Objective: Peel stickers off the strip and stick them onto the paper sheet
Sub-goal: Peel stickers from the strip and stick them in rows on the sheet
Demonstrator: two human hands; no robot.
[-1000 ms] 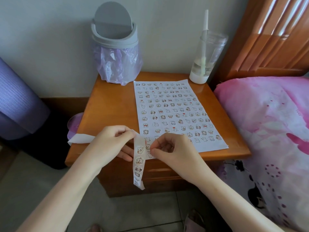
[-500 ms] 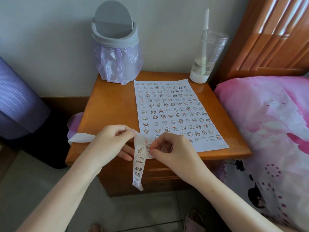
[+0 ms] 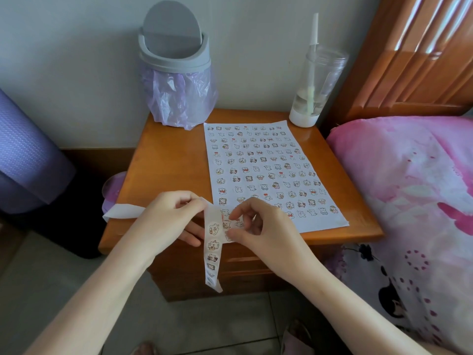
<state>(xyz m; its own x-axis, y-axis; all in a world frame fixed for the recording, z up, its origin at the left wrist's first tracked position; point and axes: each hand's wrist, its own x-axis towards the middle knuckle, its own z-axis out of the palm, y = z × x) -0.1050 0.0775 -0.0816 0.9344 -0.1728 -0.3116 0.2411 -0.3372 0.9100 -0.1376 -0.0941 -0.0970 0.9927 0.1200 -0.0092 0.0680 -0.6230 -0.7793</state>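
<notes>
Cut off at the near edge: both forearms. Pinched under the curled thumb and forefinger of the left hand: the strip, dangling past the table's near edge, partly hidden behind that hand. Just right, pinched between the right hand's curled fingertips: a sticker, too small to read. Beyond, flat on the table: the sheet, near left corner hidden by fingers.
</notes>
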